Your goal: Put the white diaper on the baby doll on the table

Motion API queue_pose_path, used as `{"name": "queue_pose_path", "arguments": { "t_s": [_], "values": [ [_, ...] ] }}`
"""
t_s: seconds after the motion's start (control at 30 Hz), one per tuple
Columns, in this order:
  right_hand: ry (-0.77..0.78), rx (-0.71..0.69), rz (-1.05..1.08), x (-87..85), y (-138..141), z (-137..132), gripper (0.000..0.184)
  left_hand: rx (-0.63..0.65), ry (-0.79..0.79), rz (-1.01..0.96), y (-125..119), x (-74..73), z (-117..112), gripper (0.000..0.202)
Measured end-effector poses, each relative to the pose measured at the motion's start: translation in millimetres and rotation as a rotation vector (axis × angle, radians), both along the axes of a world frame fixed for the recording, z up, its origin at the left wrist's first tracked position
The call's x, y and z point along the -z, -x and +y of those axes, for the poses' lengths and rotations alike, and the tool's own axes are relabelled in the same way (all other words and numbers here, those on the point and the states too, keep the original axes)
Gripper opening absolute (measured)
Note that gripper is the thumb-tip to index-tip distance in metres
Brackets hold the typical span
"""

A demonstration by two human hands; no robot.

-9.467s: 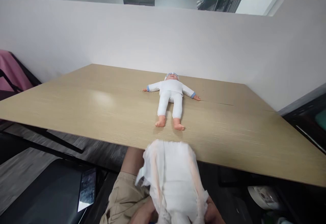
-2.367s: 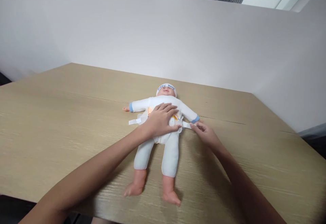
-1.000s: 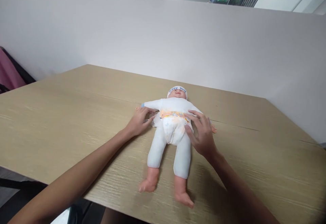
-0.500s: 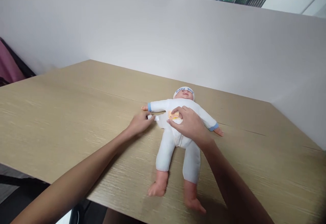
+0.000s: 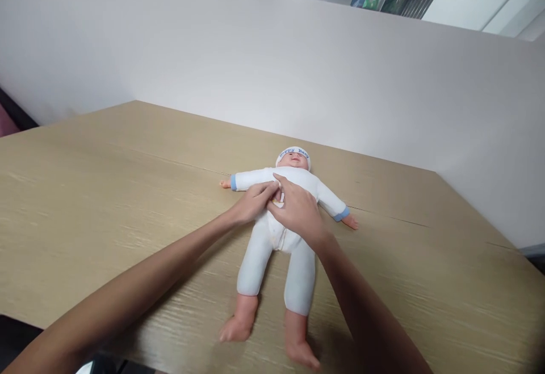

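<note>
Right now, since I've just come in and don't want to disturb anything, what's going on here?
A person's left hand and right hand meet at the waist of a doll, over the front of its diaper. The doll lies face up on a table, arms spread, feet toward the person. The hands cover much of the diaper's front, so whether they grip any part of it can't be seen.

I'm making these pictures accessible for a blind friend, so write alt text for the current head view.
A person's left hand and right hand meet over the waist of a baby doll in white clothes and a diaper partly hidden by the hands. The doll lies face up, arms spread, on a wood-toned table before a pale wall.
</note>
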State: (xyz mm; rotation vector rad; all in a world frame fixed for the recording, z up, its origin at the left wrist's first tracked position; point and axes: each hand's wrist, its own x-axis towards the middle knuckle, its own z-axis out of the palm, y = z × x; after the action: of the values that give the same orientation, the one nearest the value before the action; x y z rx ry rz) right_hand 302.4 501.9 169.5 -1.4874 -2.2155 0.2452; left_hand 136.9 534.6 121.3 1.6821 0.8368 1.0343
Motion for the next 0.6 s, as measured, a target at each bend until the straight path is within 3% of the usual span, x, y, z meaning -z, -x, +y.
{"name": "queue_pose_path", "arguments": {
  "t_s": [0.13, 0.23, 0.37, 0.47, 0.6],
  "values": [
    [0.058, -0.004, 0.128, -1.6, -8.9, 3.7, 0.044, -0.115, -0.012, -0.127, 6.7, 19.1, 1.9, 0.040],
    [0.103, -0.038, 0.163, -1.9, -13.8, 6.0, 0.039, -0.236, -0.042, -0.092, 12.3, 34.0, 2.0, 0.039],
    [0.122, -0.045, 0.175, 1.0, -16.1, 11.6, 0.037, -0.186, -0.035, -0.076, 14.3, 44.4, 8.3, 0.038],
    [0.054, -0.045, 0.191, 2.5, -16.4, 14.8, 0.036, -0.218, -0.046, -0.039, 14.9, 42.3, 10.3, 0.032],
    [-0.126, -0.020, 0.210, -3.5, -15.6, -3.3, 0.042, -0.440, -0.117, 0.032, 17.2, 21.5, -16.7, 0.027]
  ]
}}
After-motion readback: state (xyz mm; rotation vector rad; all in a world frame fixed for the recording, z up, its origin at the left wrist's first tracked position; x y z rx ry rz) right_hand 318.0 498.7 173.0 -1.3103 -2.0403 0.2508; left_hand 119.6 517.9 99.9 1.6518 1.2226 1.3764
